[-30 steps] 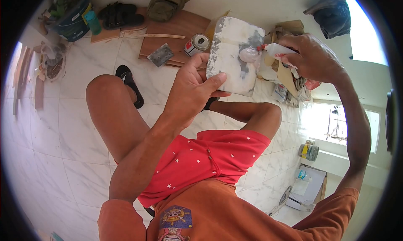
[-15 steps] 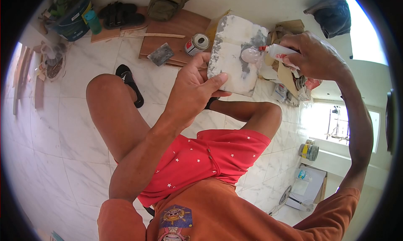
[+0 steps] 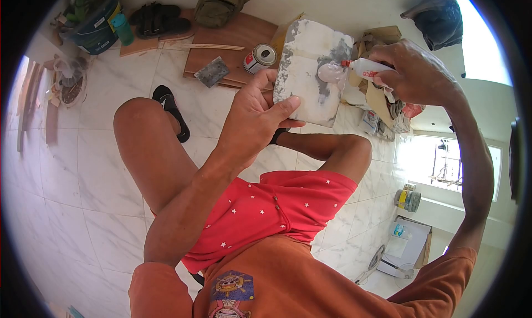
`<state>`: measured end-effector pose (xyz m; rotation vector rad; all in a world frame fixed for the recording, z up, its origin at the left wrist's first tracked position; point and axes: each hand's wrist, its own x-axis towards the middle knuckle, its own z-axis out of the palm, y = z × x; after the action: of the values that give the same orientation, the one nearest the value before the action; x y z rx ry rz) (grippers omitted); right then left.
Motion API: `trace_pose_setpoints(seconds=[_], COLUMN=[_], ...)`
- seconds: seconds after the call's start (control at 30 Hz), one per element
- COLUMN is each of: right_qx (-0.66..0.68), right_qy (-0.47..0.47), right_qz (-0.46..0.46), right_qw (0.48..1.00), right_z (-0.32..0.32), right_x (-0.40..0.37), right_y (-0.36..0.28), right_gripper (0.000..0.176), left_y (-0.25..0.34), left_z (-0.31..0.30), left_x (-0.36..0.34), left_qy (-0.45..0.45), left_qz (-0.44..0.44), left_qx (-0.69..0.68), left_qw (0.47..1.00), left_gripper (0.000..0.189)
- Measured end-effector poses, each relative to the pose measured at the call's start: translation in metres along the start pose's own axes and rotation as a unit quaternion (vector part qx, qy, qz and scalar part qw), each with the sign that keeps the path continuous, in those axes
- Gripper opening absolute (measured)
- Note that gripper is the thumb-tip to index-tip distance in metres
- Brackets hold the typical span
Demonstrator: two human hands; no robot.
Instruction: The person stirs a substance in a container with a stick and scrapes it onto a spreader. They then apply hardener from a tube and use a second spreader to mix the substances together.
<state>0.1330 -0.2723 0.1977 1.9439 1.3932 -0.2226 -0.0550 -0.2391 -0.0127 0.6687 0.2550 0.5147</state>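
Note:
My left hand (image 3: pixel 256 118) grips a flat white board (image 3: pixel 302 79) smeared with grey dried paste, thumb on its near face. A pale pinkish blob of paste (image 3: pixel 331 72) sits near the board's right edge. My right hand (image 3: pixel 413 74) squeezes a white tube (image 3: pixel 368 68) whose red nozzle touches that blob. I sit with bare knees raised, in red star-patterned shorts and an orange shirt.
On the marble floor lie a tin can (image 3: pixel 259 58) on wooden boards (image 3: pixel 233 41), a small grey scraper pad (image 3: pixel 211 72), black sandals (image 3: pixel 159 18), an olive bag (image 3: pixel 220 4), a bucket (image 3: pixel 94 24) and a teal bottle (image 3: pixel 122 29). Cluttered supplies (image 3: pixel 382 113) lie behind the board.
The board has tilted slightly upward and the tube nozzle stays on the blob, which has grown a little. My right hand has shifted slightly up.

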Motion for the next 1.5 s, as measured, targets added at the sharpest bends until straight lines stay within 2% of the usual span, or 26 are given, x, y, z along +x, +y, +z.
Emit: trace_pose_setpoints(seconds=[0.07, 0.17, 0.27, 0.4, 0.5, 0.6, 0.7, 0.73, 0.77, 0.8, 0.87, 0.93, 1.07, 1.17, 1.27, 1.37, 1.47, 1.5], right_qx=[-0.004, 0.018, 0.026, 0.183, 0.334, 0.404, 0.515, 0.555, 0.553, 0.589, 0.532, 0.525, 0.508, 0.49, 0.528, 0.513, 0.485, 0.476], right_qy=[-0.009, 0.089, 0.084, 0.078, 0.095, 0.08, 0.094, 0.103, 0.1, 0.085, 0.105, 0.099, 0.148, 0.215, 0.251, 0.184, 0.153, 0.171], right_qz=[-0.005, -0.057, -0.047, -0.048, -0.056, -0.073, -0.09, -0.108, -0.104, -0.087, -0.09, -0.057, -0.008, 0.07, 0.087, 0.145, 0.137, 0.131], right_qw=[1.0, 0.994, 0.995, 0.979, 0.936, 0.909, 0.847, 0.818, 0.82, 0.799, 0.836, 0.843, 0.849, 0.842, 0.806, 0.826, 0.85, 0.853], right_z=[0.0, 0.011, 0.016, 0.035, 0.07, 0.109, 0.17, 0.198, 0.21, 0.232, 0.251, 0.278, 0.346, 0.386, 0.384, 0.378, 0.381, 0.38], right_x=[0.002, -0.001, 0.001, 0.009, 0.026, 0.057, 0.107, 0.129, 0.143, 0.161, 0.189, 0.223, 0.31, 0.375, 0.402, 0.42, 0.436, 0.44], right_y=[0.001, 0.006, 0.008, 0.015, 0.011, -0.002, -0.031, -0.044, -0.058, -0.073, -0.097, -0.12, -0.168, -0.203, -0.219, -0.229, -0.232, -0.231], right_gripper=[0.031, 0.027, 0.029, 0.032, 0.034, 0.036, 0.037, 0.036, 0.037, 0.037, 0.038, 0.037, 0.035, 0.039, 0.038, 0.034, 0.032, 0.03], left_y=[-0.001, 0.0, 0.002, 0.013, 0.038, 0.075, 0.104, 0.109, 0.113, 0.116, 0.114, 0.109, 0.103, 0.102, 0.103, 0.104, 0.106, 0.107], left_z=[0.0, -0.001, -0.002, -0.013, -0.026, -0.048, -0.074, -0.08, -0.087, -0.093, -0.101, -0.106, -0.11, -0.116, -0.115, -0.112, -0.11, -0.109], left_x=[0.0, 0.0, -0.001, 0.002, 0.011, 0.024, 0.043, 0.045, 0.048, 0.051, 0.049, 0.047, 0.048, 0.058, 0.069, 0.079, 0.081, 0.082], left_qy=[0.0, 0.0, 0.011, 0.039, 0.077, 0.079, 0.096, 0.109, 0.122, 0.133, 0.178, 0.225, 0.259, 0.264, 0.265, 0.27, 0.275, 0.276], left_qz=[0.001, -0.002, -0.012, 0.004, 0.046, 0.102, 0.157, 0.158, 0.159, 0.158, 0.153, 0.144, 0.093, 0.051, 0.036, 0.027, 0.018, 0.016], left_qx=[-0.001, -0.008, -0.009, -0.016, 0.017, 0.078, 0.088, 0.1, 0.113, 0.126, 0.148, 0.159, 0.182, 0.195, 0.203, 0.208, 0.202, 0.199], left_qw=[1.0, 1.0, 1.0, 0.999, 0.996, 0.988, 0.979, 0.976, 0.973, 0.97, 0.961, 0.95, 0.944, 0.943, 0.942, 0.94, 0.94, 0.94], left_gripper=[0.031, 0.032, 0.034, 0.036, 0.036, 0.036, 0.035, 0.034, 0.034, 0.034, 0.035, 0.036, 0.044, 0.048, 0.049, 0.048, 0.046, 0.046])
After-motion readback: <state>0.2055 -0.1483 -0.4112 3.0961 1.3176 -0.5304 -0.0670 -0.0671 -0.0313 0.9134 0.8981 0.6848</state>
